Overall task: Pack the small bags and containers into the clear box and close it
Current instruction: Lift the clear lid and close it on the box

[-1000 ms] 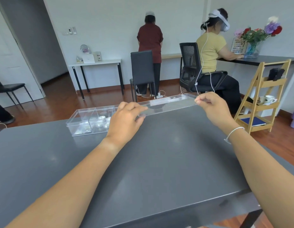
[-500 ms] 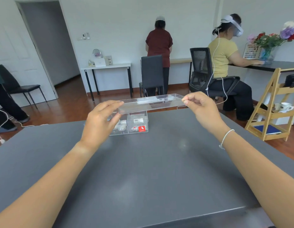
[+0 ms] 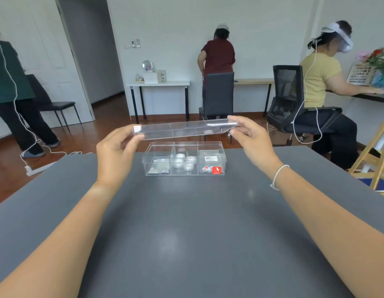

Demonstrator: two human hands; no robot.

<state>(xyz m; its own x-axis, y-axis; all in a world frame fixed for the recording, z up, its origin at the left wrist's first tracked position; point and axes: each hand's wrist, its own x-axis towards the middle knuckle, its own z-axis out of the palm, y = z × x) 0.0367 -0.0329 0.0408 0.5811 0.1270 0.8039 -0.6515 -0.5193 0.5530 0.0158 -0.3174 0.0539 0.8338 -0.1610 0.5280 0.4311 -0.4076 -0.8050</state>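
From the head camera, the clear lid hangs in the air just above and slightly beyond the clear box, not touching it, its long axis running left to right in line with the box's own long side; closing should therefore be mostly a straight drop with a small pull toward the near side, as far as one view can show. The left hand pinches the lid's left end between thumb and curled fingers, and the right hand pinches the right end the same way, the other fingers loosely spread; each hand sits just outside its end of the box, about equally near it. The lid is a thin, rigid, glossy transparent plastic panel with a shallow rim, tilted a little so its right end rides higher. The box is the same hard clear plastic, rectangular, split by two walls into three compartments: flat small bags in the left one, round clear small containers in the middle, and a labelled packet in the right, above a red sticker on the front wall. It stands toward the far side of the matte grey table, well apart from every edge. Packing looks finished; only seating the lid appears left.
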